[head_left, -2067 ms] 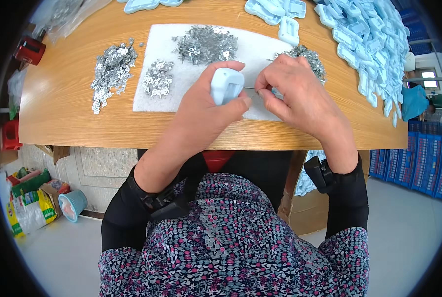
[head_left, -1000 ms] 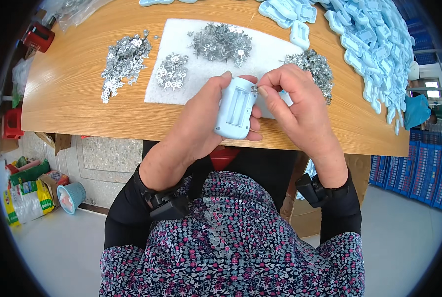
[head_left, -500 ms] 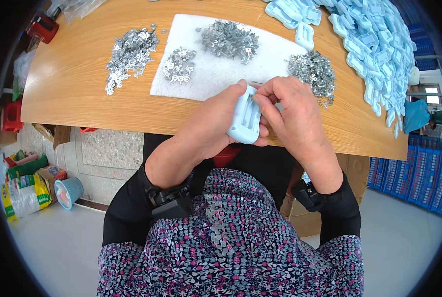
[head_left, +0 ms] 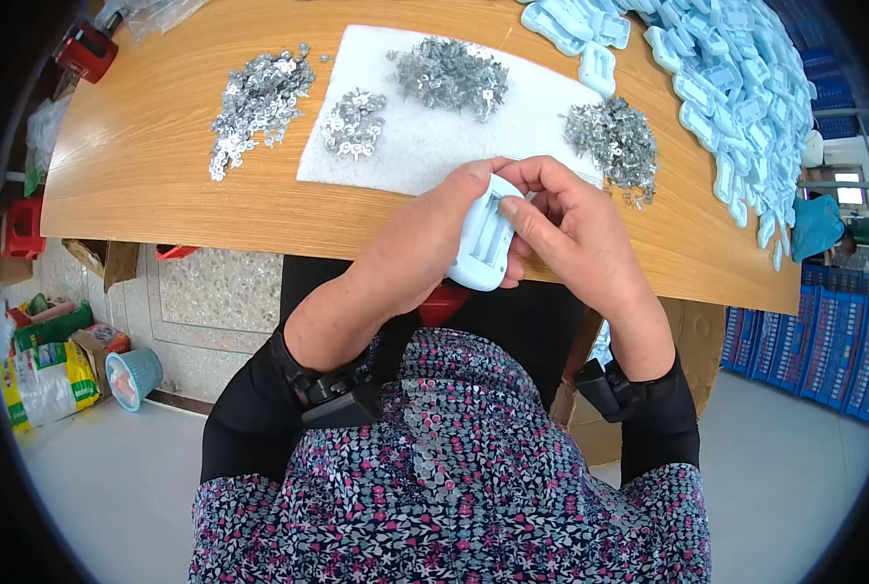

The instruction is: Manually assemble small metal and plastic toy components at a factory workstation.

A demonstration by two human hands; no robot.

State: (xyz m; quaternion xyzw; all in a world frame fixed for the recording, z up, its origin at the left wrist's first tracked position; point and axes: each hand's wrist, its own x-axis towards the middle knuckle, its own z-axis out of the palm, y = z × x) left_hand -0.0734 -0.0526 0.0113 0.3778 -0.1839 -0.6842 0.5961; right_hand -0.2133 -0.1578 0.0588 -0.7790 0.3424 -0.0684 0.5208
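Note:
My left hand (head_left: pixel 420 229) wraps round a light blue plastic casing (head_left: pixel 475 261), its long open slots facing up. The casing is held tilted above the table's near edge. My right hand (head_left: pixel 575 219) is closed at the casing's upper end. Its thumb presses into the top of the slots, and its index finger curls over the upper rim. A thin metallic sliver shows just above that index finger, too small to name. Whatever lies under the right thumb is hidden.
A white foam sheet (head_left: pixel 415 165) bears two heaps of small metal pieces (head_left: pixel 451 78). More metal pieces (head_left: pixel 259 102) lie to its left, others (head_left: pixel 614 141) at its right edge. Many light blue casings (head_left: pixel 736 97) are piled at the right of the wooden table (head_left: pixel 162 195).
The casing has turned slightly and dropped a little toward me. My right thumb has shifted to the right and lies flatter over the slots. My left hand keeps its hold.

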